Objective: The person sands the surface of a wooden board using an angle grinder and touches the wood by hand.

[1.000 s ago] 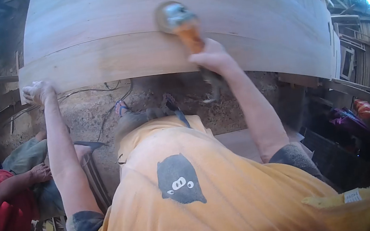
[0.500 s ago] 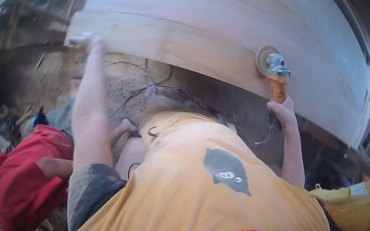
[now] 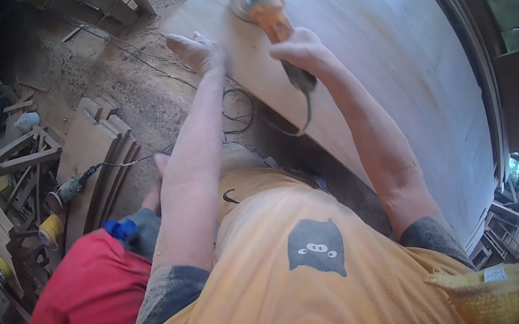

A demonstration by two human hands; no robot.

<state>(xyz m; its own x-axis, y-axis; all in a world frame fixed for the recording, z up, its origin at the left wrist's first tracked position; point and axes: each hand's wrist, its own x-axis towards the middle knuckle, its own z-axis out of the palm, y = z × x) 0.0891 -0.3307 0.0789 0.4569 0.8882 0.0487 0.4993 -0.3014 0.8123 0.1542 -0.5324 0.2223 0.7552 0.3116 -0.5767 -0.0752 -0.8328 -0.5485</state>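
Note:
In the head view, an orange and grey angle grinder (image 3: 269, 14) is in my right hand (image 3: 302, 50), with the fingers wrapped round its rear body. Its round disc (image 3: 241, 5) lies against or just over a large pale wooden panel (image 3: 386, 69), near the far left end. The cord hangs from the grinder down past the panel's near edge. My left hand (image 3: 199, 53) is at the panel's left edge, fingers stretched out and holding nothing. Whether its palm presses on the wood is not clear.
A person in a red shirt (image 3: 83, 282) crouches close at my left. Beyond are stacked boards (image 3: 89, 164), a second power tool (image 3: 66, 192) and scrap wood frames. Black cable (image 3: 238, 108) loops over the dusty floor beside the panel. More long boards (image 3: 463, 17) line the right side.
My right hand has carried the grinder leftward and away along the panel, closer to my left hand. My view has turned, and the left hand's fingers now show stretched out.

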